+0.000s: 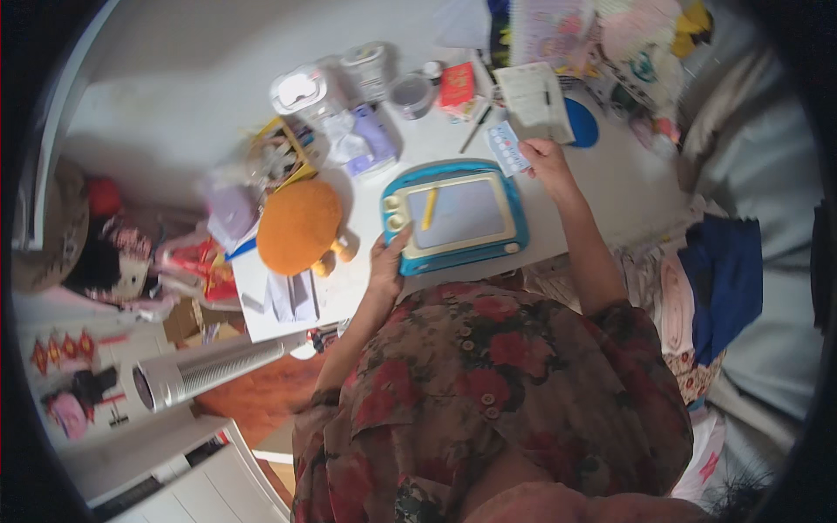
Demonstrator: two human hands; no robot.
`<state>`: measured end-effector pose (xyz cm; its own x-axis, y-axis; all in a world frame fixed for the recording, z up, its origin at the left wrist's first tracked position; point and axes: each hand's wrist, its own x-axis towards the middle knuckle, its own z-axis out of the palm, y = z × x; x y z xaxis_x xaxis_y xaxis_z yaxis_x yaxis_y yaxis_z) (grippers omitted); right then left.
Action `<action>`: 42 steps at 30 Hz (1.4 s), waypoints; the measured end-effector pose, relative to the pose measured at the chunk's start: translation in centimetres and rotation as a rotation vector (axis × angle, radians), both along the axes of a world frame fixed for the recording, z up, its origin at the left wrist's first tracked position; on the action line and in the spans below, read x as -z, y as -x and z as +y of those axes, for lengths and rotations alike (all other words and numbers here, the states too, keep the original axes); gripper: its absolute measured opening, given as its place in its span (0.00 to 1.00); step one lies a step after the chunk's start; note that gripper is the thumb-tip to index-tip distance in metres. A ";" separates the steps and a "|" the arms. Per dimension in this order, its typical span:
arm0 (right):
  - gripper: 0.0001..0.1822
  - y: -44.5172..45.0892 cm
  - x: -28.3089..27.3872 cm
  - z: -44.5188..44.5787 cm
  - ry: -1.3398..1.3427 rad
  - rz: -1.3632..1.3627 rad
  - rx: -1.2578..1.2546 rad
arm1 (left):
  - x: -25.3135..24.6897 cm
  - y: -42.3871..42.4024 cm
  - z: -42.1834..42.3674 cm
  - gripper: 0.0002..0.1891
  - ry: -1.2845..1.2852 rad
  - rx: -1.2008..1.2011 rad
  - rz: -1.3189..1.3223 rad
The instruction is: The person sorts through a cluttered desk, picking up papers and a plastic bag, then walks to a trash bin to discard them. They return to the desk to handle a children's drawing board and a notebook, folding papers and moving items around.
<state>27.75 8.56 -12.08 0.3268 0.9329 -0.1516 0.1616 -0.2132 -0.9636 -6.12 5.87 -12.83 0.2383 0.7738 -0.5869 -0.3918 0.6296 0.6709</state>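
A blue magnetic drawing board (515,221) with a cream inner frame lies on the white table (628,196) before me. My left hand (388,263) grips its lower left corner, thumb on top. A yellow pen (429,208) rests slantwise across the grey drawing surface. Between the thumb and fingers of my right hand (545,161) is a small light-blue card or pill pack (506,149) with rows of pale round spots. This flat piece is above the board's upper right corner; whether it touches the board I cannot tell.
An orange plush toy (299,225) sits left of the board. Behind are a purple tissue pack (373,138), clear plastic containers (410,95), a red box (457,85), a dark pen (475,129) and an open notebook (533,98). Folded clothes (719,281) lie at the right.
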 end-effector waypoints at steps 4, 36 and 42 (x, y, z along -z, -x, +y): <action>0.13 1.3 0.6 3.1 -0.022 -0.462 -0.145 | 1.9 -0.8 0.3 0.24 -0.113 0.068 0.074; 0.10 4.4 -1.7 -4.7 -0.015 -0.569 0.084 | -0.3 3.3 3.4 0.19 -0.662 0.332 0.530; 0.14 -0.1 1.5 -10.3 0.193 -0.603 0.182 | 0.0 -0.6 3.0 0.19 -0.908 0.417 0.697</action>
